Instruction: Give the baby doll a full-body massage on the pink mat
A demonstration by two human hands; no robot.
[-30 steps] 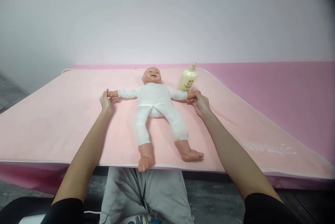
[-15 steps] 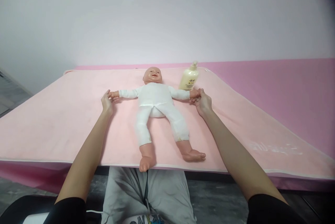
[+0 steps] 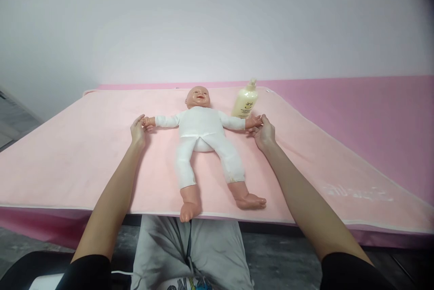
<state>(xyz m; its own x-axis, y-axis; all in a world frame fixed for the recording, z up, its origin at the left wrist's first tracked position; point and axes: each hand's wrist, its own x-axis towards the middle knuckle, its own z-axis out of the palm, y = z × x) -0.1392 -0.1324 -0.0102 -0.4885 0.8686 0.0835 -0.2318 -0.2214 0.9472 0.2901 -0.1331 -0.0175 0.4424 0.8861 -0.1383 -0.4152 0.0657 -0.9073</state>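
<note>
A baby doll (image 3: 203, 122) with a white cloth body lies on its back on a pink towel (image 3: 84, 159), head away from me and feet at the near edge. Its arms are stretched out to both sides. My left hand (image 3: 138, 131) pinches the doll's hand on the left. On the other side my right hand (image 3: 264, 134) grips the doll's other hand, thumb on top and fingers underneath. A pale yellow pump bottle (image 3: 245, 100) stands just beyond the doll's arm on the right, close to my right hand.
A white wall (image 3: 217, 32) rises behind the table. The pink tabletop (image 3: 383, 122) shows past the towel on the right. My legs in grey trousers (image 3: 190, 249) are under the front edge. A white cable (image 3: 122, 273) runs at lower left.
Both hands still hold the doll's hands. The doll's hand on the right looks slightly more spread; otherwise almost nothing has moved.
</note>
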